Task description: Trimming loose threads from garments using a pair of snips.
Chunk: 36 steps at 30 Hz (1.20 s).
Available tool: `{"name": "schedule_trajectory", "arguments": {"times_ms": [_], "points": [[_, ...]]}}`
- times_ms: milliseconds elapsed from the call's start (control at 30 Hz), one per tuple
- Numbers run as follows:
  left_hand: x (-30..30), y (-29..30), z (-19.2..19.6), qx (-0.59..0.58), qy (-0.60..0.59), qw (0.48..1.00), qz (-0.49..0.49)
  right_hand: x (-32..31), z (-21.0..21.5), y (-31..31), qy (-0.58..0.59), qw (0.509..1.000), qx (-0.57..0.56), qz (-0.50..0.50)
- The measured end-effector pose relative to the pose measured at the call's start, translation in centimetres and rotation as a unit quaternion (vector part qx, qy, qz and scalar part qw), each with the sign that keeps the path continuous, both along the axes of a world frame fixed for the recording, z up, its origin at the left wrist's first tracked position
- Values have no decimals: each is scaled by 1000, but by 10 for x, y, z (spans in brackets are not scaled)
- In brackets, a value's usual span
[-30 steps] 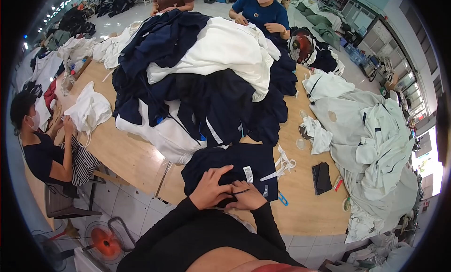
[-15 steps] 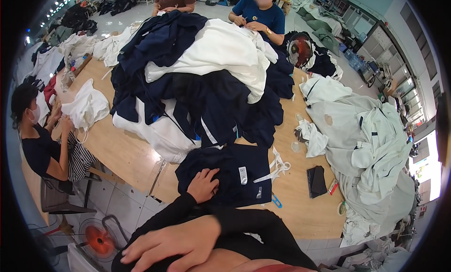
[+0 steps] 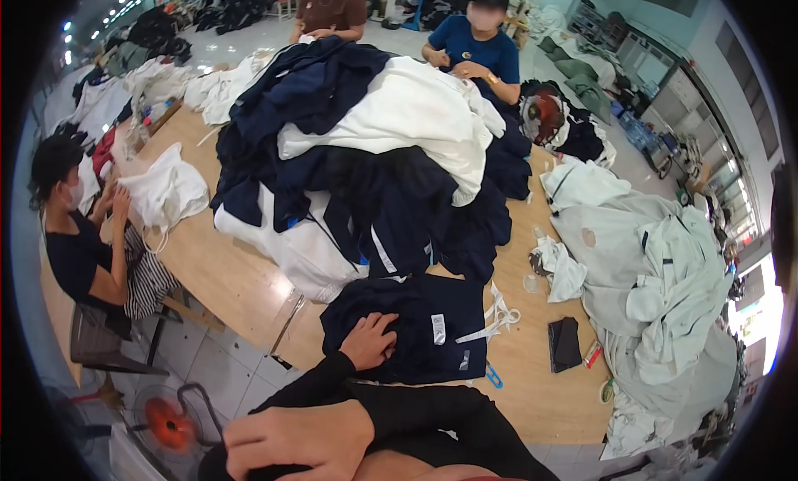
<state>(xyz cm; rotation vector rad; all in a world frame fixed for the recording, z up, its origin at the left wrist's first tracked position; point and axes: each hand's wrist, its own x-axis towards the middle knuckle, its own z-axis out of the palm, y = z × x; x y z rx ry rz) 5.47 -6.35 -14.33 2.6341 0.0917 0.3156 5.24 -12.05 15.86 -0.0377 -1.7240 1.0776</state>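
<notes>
Navy fabric, a folded dark-blue garment, lies flat on the wooden table at its near edge, with a small white label on its middle and white drawstrings trailing off its right side. The left hand rests palm-down on the garment's left part, fingers spread and slightly curled against the cloth, pressing it rather than gripping it. The right hand is off the table, nearer the camera than the garment and to its lower left, fingers loosely bent with nothing visible in them; whether anything sits under the palm I cannot tell. Just behind the garment rises a big heap of navy and white clothes that covers the middle of the table. To the garment's right lie a black pouch and, farther right, a mound of pale green garments; a blue-handled tool peeks out at the garment's lower right corner. Far beyond the heap, two people work at the opposite side of the table, and a seated person in a mask handles white cloth well to the garment's left.
</notes>
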Motion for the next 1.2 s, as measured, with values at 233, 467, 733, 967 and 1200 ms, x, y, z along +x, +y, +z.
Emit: {"name": "schedule_trajectory", "arguments": {"times_ms": [233, 467, 733, 967, 1200], "points": [[-3, 2, 2, -7, -4, 1000, 5, -19, 5, -11, 53, 998, 9, -21], [-1, -3, -4, -1, -19, 1000, -10, -13, -10, -15, -40, 998, -13, 54], [-17, 14, 35, -217, -116, 969, 8, 6, -22, -26, -19, 1000, 8, -14], [-68, 54, 64, -329, -145, 927, 110, 83, -93, -68, -70, 986, -145, -40], [-55, 32, 33, -352, -21, 879, 322, 178, -231, -155, -332, 418, -233, -813]]}}
